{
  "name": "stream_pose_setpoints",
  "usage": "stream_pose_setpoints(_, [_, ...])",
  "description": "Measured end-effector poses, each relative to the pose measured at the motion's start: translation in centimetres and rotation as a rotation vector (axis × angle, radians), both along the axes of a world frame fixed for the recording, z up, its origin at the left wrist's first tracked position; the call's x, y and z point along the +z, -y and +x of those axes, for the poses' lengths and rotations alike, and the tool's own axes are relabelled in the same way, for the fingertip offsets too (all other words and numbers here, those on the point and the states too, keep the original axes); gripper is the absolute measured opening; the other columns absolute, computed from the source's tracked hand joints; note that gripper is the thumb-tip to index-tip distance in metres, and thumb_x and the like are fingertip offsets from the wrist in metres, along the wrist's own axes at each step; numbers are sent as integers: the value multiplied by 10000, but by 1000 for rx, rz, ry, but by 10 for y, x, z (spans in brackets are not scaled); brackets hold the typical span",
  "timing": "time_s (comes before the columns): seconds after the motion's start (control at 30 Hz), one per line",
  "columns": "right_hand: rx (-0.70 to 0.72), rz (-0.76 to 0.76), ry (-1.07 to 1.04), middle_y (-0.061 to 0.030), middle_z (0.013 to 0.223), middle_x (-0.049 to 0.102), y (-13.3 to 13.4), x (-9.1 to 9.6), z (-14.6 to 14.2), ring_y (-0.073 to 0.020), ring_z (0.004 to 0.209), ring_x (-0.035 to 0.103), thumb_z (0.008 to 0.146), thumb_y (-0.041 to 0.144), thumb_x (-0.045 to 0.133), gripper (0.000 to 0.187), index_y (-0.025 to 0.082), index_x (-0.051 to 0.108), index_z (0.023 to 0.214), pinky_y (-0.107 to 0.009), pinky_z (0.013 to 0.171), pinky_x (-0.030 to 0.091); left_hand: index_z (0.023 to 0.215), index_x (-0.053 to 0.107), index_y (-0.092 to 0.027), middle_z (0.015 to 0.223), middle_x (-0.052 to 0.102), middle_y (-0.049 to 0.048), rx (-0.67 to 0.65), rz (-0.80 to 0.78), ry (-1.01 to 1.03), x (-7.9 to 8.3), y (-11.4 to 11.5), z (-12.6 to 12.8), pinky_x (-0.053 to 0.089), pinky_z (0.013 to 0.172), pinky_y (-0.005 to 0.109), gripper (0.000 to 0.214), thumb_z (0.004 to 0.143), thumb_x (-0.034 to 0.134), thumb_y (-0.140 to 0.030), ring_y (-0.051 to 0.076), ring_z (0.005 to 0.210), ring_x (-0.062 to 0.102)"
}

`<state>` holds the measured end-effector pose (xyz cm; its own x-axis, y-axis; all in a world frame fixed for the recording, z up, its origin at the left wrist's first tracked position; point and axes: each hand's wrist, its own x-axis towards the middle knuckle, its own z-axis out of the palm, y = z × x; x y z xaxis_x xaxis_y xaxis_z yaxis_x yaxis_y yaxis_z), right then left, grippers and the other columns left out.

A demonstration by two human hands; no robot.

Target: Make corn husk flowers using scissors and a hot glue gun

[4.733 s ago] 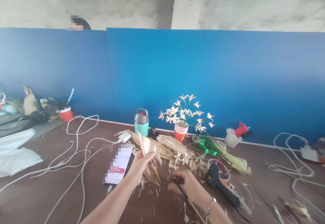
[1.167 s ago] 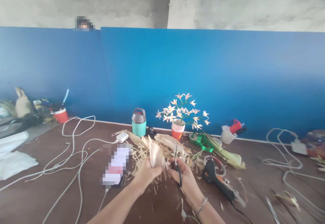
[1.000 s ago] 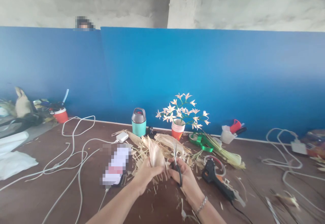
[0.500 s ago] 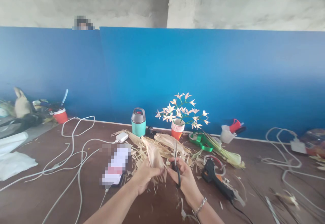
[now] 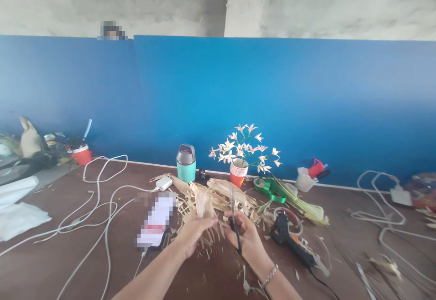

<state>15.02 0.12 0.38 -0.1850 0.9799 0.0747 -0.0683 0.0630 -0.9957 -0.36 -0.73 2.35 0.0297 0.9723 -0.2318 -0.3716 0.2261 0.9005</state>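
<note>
Pinched in my left hand [image 5: 192,234] is a pale, dry corn husk [image 5: 203,204], its wide part standing up above my fingers. My right hand [image 5: 245,234] is wrapped round a pair of black-handled scissors [image 5: 233,209], blades pointing up and away from me. My right thumb and fingertip come close to the husk's edge; whether they grip a thin strip of it, I cannot tell. Husk scraps [image 5: 185,207] lie heaped behind both hands. Beyond them, a stack of paper cups [image 5: 237,176] holds a spray of pale husk flowers [image 5: 235,148] on green stems.
A black glue gun [image 5: 292,243] lies right of my right hand, near green ribbon [image 5: 276,192]. Left of my hands are a phone [image 5: 157,220] and white cables [image 5: 108,218]. A turquoise flask [image 5: 186,168] stands behind. A blue partition [image 5: 272,86] backs the table.
The husk in my left hand has turned a little and shifted slightly right. The scissors have tilted slightly left. Everything else on the table stays as it was.
</note>
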Motion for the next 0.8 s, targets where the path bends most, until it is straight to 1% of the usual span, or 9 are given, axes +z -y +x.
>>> stream_pose_setpoints(0.1, [60, -30, 76, 59, 577, 503, -2, 1, 7, -84, 513, 441, 563, 356, 802, 402, 171, 583, 844, -206, 485, 369, 800, 662, -124, 677, 693, 49, 23, 41, -20, -4, -2, -3, 486, 657, 306, 261, 566, 752, -195, 220, 681, 654])
stream_pose_setpoints(0.23, [208, -117, 188, 48, 580, 542, -8, 5, 23, -98, 488, 499, 601, 402, 769, 391, 164, 614, 870, -228, 486, 416, 777, 665, -132, 635, 682, 36, 91, 74, -53, -4, -6, -7, 475, 622, 299, 224, 581, 737, -215, 219, 643, 649])
stream_pose_setpoints(0.37, [257, -172, 281, 52, 516, 523, -15, 9, 41, -85, 424, 457, 615, 448, 739, 382, 154, 648, 842, -211, 416, 371, 846, 676, -139, 669, 700, 36, 214, 91, -85, -2, -11, -13, 476, 645, 311, 323, 553, 767, -241, 239, 682, 657])
stream_pose_setpoints(0.47, [294, -174, 402, 62, 451, 490, -19, 12, 52, -71, 381, 396, 611, 409, 739, 302, 156, 674, 763, -199, 379, 326, 877, 675, -149, 745, 722, 47, 288, 98, -125, -3, -15, -18, 473, 678, 309, 334, 569, 764, -242, 251, 769, 662])
stream_pose_setpoints(0.57, [358, -143, 494, 60, 440, 489, -20, 13, 57, -59, 376, 350, 630, 350, 719, 216, 159, 706, 732, -187, 366, 313, 908, 674, -140, 815, 728, 69, 262, 100, -149, -5, -18, -22, 473, 705, 313, 342, 594, 757, -248, 258, 820, 660])
stream_pose_setpoints(0.67, [405, -160, 502, 54, 467, 524, -20, 9, 60, -56, 373, 344, 634, 328, 710, 223, 170, 731, 790, -180, 355, 320, 868, 683, -117, 756, 717, 70, 194, 113, -207, -6, -20, -24, 469, 685, 311, 305, 598, 752, -241, 251, 766, 661])
stream_pose_setpoints(0.73, [437, -179, 494, 52, 485, 542, -20, 7, 61, -52, 370, 347, 634, 317, 708, 226, 175, 735, 808, -171, 345, 310, 816, 685, -113, 698, 702, 57, 174, 109, -254, -6, -20, -25, 462, 656, 304, 263, 590, 752, -231, 240, 722, 655])
stream_pose_setpoints(0.8, [468, -202, 490, 55, 486, 538, -18, 7, 62, -51, 376, 357, 639, 297, 705, 219, 179, 735, 821, -160, 342, 301, 806, 688, -113, 698, 700, 57, 148, 106, -267, -6, -20, -26, 461, 657, 303, 259, 583, 756, -226, 238, 724, 653])
